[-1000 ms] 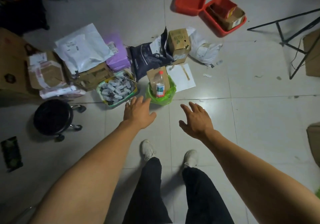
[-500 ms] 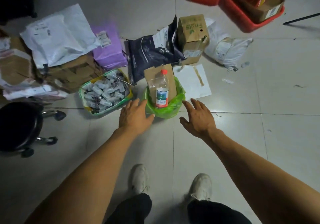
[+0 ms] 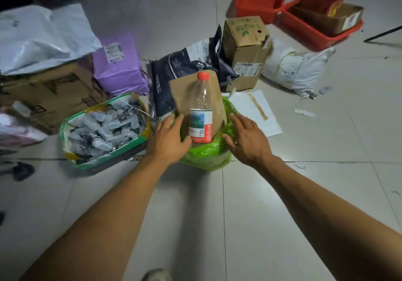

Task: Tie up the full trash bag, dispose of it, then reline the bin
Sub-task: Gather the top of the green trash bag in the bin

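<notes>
A green trash bag [image 3: 206, 154] lines a small bin on the tiled floor; the bin itself is hidden under the bag. A clear plastic bottle [image 3: 201, 111] with a red cap and a flat piece of brown cardboard [image 3: 217, 108] stick up out of it. My left hand [image 3: 167, 139] rests on the bag's left rim, fingers spread, thumb by the bottle's base. My right hand [image 3: 248, 139] lies over the right rim with fingers apart. Neither hand grips anything.
Left of the bin is a green-edged box of small plastic cases [image 3: 104, 128]. Behind are a dark mailer bag [image 3: 185, 67], a cardboard box [image 3: 245, 50], purple parcels [image 3: 119, 67], a white sack [image 3: 298, 69] and red crates [image 3: 322, 30]. White paper [image 3: 256, 111] lies to the right.
Both hands have moved forward from short of the bin onto the green bag's rim, one at each side. The camera has come closer and lower over the bin.
</notes>
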The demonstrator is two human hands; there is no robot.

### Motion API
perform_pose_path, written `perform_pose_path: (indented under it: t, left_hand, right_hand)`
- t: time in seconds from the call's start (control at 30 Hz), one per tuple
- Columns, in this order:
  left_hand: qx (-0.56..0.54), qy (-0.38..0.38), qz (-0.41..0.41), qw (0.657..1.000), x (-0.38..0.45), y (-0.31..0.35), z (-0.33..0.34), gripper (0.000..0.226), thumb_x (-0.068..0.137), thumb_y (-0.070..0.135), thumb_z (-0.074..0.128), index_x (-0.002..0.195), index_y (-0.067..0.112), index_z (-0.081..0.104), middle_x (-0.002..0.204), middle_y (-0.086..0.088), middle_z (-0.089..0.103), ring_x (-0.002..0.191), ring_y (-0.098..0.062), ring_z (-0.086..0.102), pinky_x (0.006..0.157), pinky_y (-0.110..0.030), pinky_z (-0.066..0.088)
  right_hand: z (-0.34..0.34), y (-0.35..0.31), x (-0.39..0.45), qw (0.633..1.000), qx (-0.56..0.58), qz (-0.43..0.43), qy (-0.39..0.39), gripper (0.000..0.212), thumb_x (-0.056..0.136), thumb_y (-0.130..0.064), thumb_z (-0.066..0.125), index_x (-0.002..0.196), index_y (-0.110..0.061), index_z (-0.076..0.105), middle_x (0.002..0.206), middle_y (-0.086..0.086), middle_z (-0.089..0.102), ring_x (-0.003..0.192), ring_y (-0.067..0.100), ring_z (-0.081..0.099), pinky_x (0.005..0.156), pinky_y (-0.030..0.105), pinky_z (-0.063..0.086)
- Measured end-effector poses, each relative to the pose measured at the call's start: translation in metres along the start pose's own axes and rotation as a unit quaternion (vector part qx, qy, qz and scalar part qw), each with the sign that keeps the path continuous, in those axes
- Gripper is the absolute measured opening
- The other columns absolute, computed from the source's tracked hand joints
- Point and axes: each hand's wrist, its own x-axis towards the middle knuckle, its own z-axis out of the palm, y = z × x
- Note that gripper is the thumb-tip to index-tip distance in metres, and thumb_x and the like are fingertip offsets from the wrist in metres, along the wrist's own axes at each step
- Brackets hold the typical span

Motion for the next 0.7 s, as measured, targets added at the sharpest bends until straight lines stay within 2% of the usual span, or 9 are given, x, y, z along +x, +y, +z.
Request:
perform_pose_path:
  t: [0.13,0.27,0.43,0.57,0.7]
  left_hand:
    - [-0.003,0.026,0.029,0.999,0.007,-0.01,0.018,0.075,0.086,0.047,0.053,0.151,0.023,0.024,0.158,-0.005,0.026,0.142,-0.029,0.03,0.113,-0.045,0.031]
    - [-0.046,0.042,0.053,0.997,0.009,-0.01,0.023,0.074,0.086,0.053,0.043,0.149,0.018,0.029,0.156,-0.006,0.032,0.142,-0.026,0.031,0.116,-0.045,0.028]
    - [-0.11,0.052,0.044,0.992,0.013,-0.007,0.026,0.077,0.086,0.065,0.046,0.148,0.02,0.032,0.152,-0.006,0.038,0.139,-0.027,0.035,0.114,-0.046,0.032]
    - [-0.137,0.06,0.044,0.988,0.016,-0.007,0.027,0.08,0.082,0.064,0.057,0.148,0.024,0.034,0.151,-0.004,0.038,0.139,-0.026,0.035,0.115,-0.046,0.032]
    - [-0.105,0.047,0.039,0.993,0.023,-0.01,0.032,0.085,0.073,0.076,0.051,0.144,0.03,0.039,0.154,-0.005,0.036,0.142,-0.028,0.029,0.116,-0.046,0.028]
  right_hand:
    - [0.025,0.007,0.009,0.999,-0.011,-0.015,0.028,0.073,0.095,-0.061,0.031,0.152,-0.018,0.022,0.158,0.009,0.029,0.144,0.031,0.029,0.119,0.044,0.024]
    - [0.033,0.001,0.014,0.996,0.019,-0.017,0.083,0.073,0.093,-0.069,0.024,0.147,-0.021,0.033,0.154,0.006,0.038,0.143,0.028,0.03,0.117,0.051,0.026]
    - [0.034,-0.014,0.022,0.995,0.044,-0.027,0.085,0.078,0.085,-0.078,0.027,0.133,-0.02,0.046,0.141,0.003,0.054,0.134,0.026,0.044,0.111,0.047,0.035]
    - [0.04,-0.013,0.028,0.995,0.043,-0.022,0.084,0.065,0.084,-0.078,0.03,0.109,-0.023,0.052,0.116,0.003,0.067,0.111,0.025,0.056,0.098,0.045,0.045]
    - [0.044,-0.011,0.036,0.993,0.053,-0.033,0.097,0.054,0.081,-0.077,0.036,0.094,-0.027,0.052,0.104,0.0,0.07,0.095,0.019,0.058,0.09,0.041,0.049]
